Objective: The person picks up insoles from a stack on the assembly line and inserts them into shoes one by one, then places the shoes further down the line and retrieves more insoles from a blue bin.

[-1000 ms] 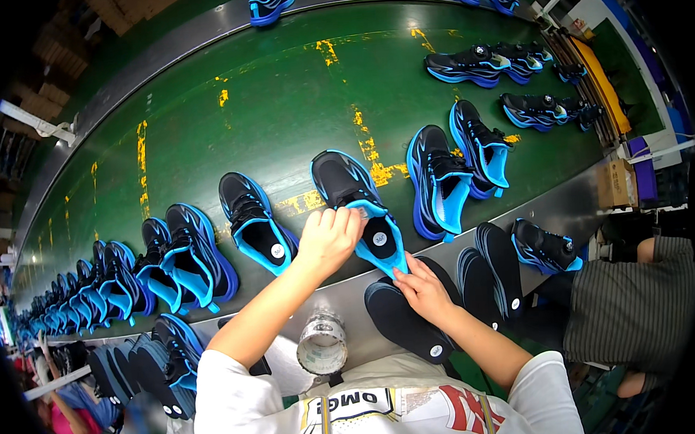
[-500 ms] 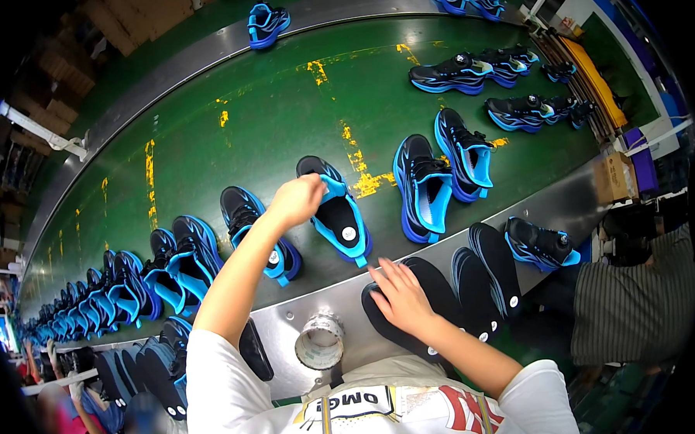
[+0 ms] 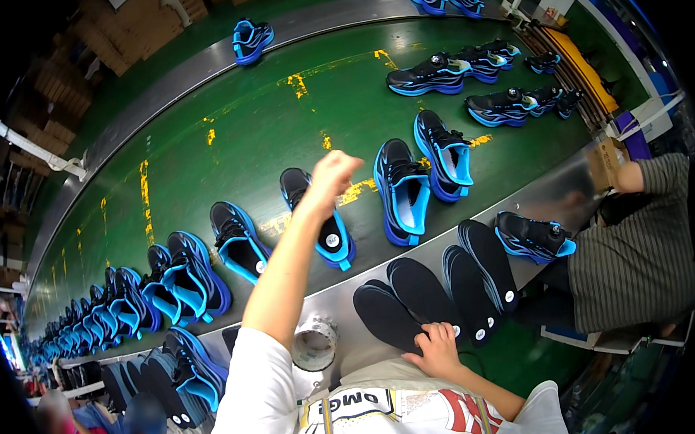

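My left hand [image 3: 336, 177] is in the air over the green belt, fingers curled in, with nothing visible in it. Its forearm crosses a black and blue sneaker [image 3: 293, 182] that has an insole with a white round sticker inside. To the right stands another sneaker [image 3: 399, 168], its blue lining showing. My right hand [image 3: 437, 351] is at the heel end of a black insole [image 3: 383, 312] on the metal ledge, its fingers closed around that end. A second black insole [image 3: 424, 287] lies beside it.
More insoles [image 3: 475, 289] and a sneaker [image 3: 530, 236] lie right along the ledge [image 3: 351, 294]. A round, worn container [image 3: 314, 344] stands before me. Sneakers [image 3: 187, 270] line the belt [image 3: 243, 128] leftward. A person in a striped top [image 3: 628, 259] works at the right.
My left hand has left the sneaker's opening and moved right. My right hand has slid down from lying flat on the insoles to the heel end. The shoes on the belt have shifted slightly left in view.
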{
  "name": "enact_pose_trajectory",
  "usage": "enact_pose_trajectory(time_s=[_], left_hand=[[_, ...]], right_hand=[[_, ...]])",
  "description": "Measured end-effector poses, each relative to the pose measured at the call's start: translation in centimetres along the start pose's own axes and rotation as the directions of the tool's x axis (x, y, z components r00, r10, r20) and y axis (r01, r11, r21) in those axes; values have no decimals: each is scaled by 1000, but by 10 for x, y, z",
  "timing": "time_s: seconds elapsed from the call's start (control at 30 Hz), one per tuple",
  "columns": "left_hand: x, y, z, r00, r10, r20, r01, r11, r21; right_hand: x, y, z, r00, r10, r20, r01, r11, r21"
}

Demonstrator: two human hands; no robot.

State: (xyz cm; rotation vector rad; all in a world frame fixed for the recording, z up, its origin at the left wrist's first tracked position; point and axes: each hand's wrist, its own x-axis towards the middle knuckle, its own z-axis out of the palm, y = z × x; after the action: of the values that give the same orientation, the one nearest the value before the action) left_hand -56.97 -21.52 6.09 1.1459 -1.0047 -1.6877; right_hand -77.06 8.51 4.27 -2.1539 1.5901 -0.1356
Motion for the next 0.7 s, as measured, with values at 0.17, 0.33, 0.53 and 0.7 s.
enact_pose_trajectory(time_s=[0.17, 0.33, 0.53, 0.7], left_hand=[[16, -46, 60, 921, 228, 317, -383, 363, 850], [29, -47, 61, 925, 250, 286, -355, 298, 886], [20, -31, 29, 898, 354, 259, -356, 243, 902], [5, -22, 17, 977, 198, 81, -142, 315, 938]], right_hand=[[2, -3, -38, 983, 182, 20, -167, 842, 513], [17, 32, -80, 949, 32, -313, 25, 984, 177], [78, 55, -146, 785, 46, -618, 35, 992, 118], [136, 32, -141, 888, -174, -425, 188, 982, -8]])
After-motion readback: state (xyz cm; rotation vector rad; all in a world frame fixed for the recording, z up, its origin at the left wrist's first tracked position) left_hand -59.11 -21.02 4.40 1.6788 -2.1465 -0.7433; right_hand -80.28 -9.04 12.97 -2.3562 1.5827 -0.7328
